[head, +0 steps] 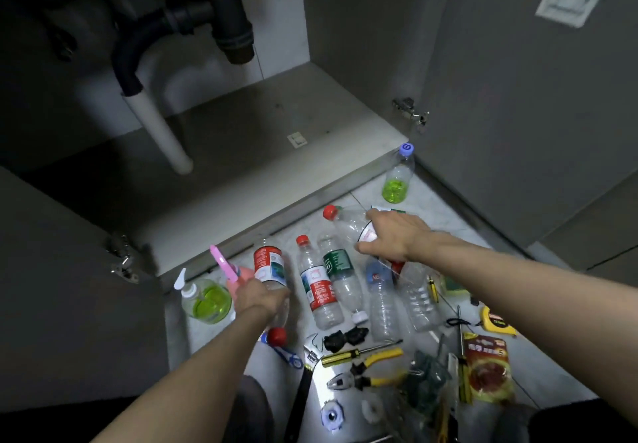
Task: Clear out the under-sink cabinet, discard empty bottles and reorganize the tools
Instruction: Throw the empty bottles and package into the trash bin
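Both hands are closed on bottles. Left hand point(259, 296) grips a red-labelled bottle point(271, 282) around its clear lower body, fingers wrapped; its red cap point(277, 336) points back toward the person and its base toward the cabinet, so the long axis runs near to far, slightly tilted. Right hand point(390, 237) lies over a large clear bottle point(348, 223), thumb on the near side and fingers over the label; whether the bottle is lifted off the tiles cannot be told. Its red cap points up-left toward the cabinet sill, with the long axis running diagonally from there toward the lower right.

Between the two hands, three more empty bottles lie side by side on the tiled floor point(445, 221), with others just beside the right wrist. The cabinet floor point(262, 125) shows no loose items. A soap dispenser point(207, 299) holding green liquid stands beside the left hand; a small bottle with green liquid point(398, 175) stands at the cabinet's right corner.

Judgement: clearing appears complete; the step in hand is gathering empties for discard. The next move calls for lifting both bottles clear of their neighbours and carrying them to a bin, which is not in view. Pliers point(371, 372), a screwdriver point(359, 354) and a tape measure point(495, 320) lie unsorted near the knees.
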A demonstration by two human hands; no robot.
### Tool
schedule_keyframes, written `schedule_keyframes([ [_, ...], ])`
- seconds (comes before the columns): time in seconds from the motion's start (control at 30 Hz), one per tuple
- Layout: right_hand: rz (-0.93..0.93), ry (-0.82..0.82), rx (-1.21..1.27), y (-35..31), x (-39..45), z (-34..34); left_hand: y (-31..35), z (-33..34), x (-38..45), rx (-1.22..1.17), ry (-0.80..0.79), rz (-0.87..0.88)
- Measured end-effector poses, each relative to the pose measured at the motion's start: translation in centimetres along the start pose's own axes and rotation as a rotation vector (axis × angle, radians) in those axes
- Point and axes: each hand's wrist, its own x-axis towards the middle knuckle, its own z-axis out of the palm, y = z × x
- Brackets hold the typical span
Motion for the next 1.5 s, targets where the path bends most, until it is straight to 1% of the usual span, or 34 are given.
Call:
schedule_keyframes([
  [0.1, -0.002, 0.049, 0.040, -0.4, -2.0, -3.2, 0.7, -1.9, -2.4, -0.099, 0.000, 0.047],
  [0.2, -0.040, 0.133, 0.064, -0.5, -4.3, -7.2, 2.7, -3.7, -5.2, -0.197, -0.006, 0.136],
  [0.3, -0.050, 0.228, 0.049, -0.3, -7.1, -12.1, 6.0, -5.7, -8.6, -0.405, -0.072, 0.269],
  [0.4, -0.004, 0.306, 0.109, 0.6, -10.0, -16.7, 10.0, -7.6, -12.2, -0.508, -0.149, 0.403],
  [0.53, 0.058, 0.385, 0.265, 2.6, -14.7, -20.9, 14.9, -10.0, -16.9, -0.522, -0.203, 0.533],
  [0.63, 0.083, 0.408, 0.409, 4.8, -18.7, -22.1, 17.7, -11.1, -20.4, -0.509, -0.257, 0.619],
  [0.73, 0.114, 0.457, 0.569, 7.5, -23.0, -21.8, 19.6, -11.3, -24.1, -0.484, -0.308, 0.722],
  [0.8, 0.135, 0.519, 0.662, 9.3, -26.2, -21.0, 20.6, -11.1, -26.5, -0.459, -0.331, 0.798],
  [0.9, 0.212, 0.612, 0.802, 12.2, -31.1, -19.3, 22.2, -10.5, -30.1, -0.376, -0.376, 0.868],
  [1.17, 0.409, 0.697, 1.132, 16.8, -42.8, -13.0, 25.4, -5.3, -39.1, -0.108, -0.565, 1.030],
  [1.3, 0.533, 0.805, 1.216, 19.0, -48.2, -8.9, 26.3, -1.2, -42.7, 0.029, -0.618, 1.159],
  [1.43, 0.700, 0.885, 1.205, 20.6, -53.1, -4.3, 26.6, 4.0, -45.6, 0.330, -0.590, 1.319],
  [1.5, 0.818, 0.887, 1.155, 21.4, -55.0, -1.6, 26.7, 6.7, -46.8, 0.497, -0.565, 1.387],
])
